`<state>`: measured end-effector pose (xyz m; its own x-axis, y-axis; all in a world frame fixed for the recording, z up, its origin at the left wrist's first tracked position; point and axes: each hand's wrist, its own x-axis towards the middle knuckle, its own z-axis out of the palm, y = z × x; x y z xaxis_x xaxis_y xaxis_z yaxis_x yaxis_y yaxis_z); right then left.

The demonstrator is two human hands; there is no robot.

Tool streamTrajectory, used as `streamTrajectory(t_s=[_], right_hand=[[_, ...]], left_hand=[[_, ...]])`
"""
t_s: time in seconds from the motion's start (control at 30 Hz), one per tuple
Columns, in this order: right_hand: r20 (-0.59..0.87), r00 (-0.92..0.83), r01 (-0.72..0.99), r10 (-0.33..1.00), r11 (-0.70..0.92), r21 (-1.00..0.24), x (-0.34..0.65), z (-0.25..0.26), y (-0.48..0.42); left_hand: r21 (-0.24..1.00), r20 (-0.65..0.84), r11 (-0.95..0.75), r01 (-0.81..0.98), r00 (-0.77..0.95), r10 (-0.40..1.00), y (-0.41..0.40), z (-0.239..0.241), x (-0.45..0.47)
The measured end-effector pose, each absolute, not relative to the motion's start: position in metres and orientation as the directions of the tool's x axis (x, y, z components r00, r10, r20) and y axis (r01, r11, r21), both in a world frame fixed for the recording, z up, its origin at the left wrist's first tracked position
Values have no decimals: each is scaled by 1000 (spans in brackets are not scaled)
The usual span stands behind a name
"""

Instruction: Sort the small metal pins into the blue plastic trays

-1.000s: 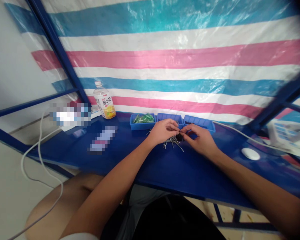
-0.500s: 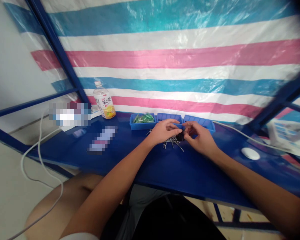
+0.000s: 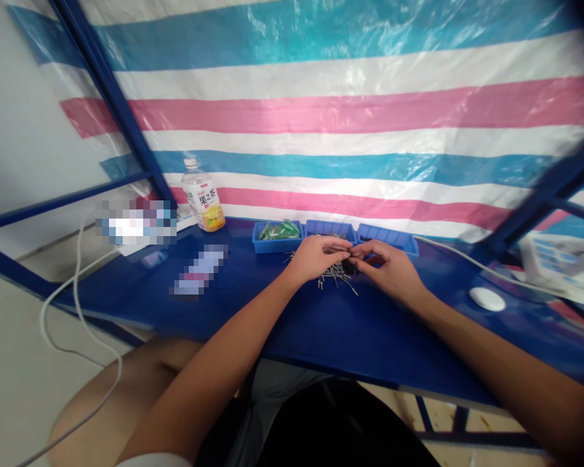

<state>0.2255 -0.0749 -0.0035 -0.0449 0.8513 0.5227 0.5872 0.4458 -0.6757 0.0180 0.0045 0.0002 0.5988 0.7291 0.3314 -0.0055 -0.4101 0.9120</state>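
Note:
My left hand (image 3: 315, 258) and my right hand (image 3: 388, 268) meet fingertip to fingertip over a small heap of thin metal pins (image 3: 335, 277) on the blue table (image 3: 331, 324). Both hands are pinched. Between them sits a small dark part (image 3: 349, 266), which the right fingers grip. What the left fingertips pinch is too small to name. Just behind the hands stand three shallow blue trays: the left tray (image 3: 277, 237) holds green pieces, the middle tray (image 3: 329, 228) and the right tray (image 3: 388, 237) show no contents I can make out.
A bottle of yellow drink (image 3: 203, 196) stands at the table's back left. A white cable (image 3: 68, 305) hangs off the left edge. A white round object (image 3: 487, 299) lies at the right. Blue frame bars and a striped plastic sheet close in the back.
The fingertips of both hands have shifted slightly about the dark part and come together again. Arms and everything else stay where they were.

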Motion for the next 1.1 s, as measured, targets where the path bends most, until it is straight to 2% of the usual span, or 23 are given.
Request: streamTrajectory(t_s=[0.3,0.73,0.87,1.1], right_hand=[[482,0,523,876,411,-747,224,-4,-77],[440,-74,639,895,381,-668,227,-1,-77],[405,-126,601,906,395,-695,228,-7,-75],[379,-91,577,921,359,-734,228,-9,-75]], left_hand=[[927,314,-374,-1,544,778,-2,8,17],[917,309,-399,30,577,756,-2,12,14],[930,293,-367,7,588,754,-3,12,15],[947,280,-318,-52,622,731,-1,9,15]])
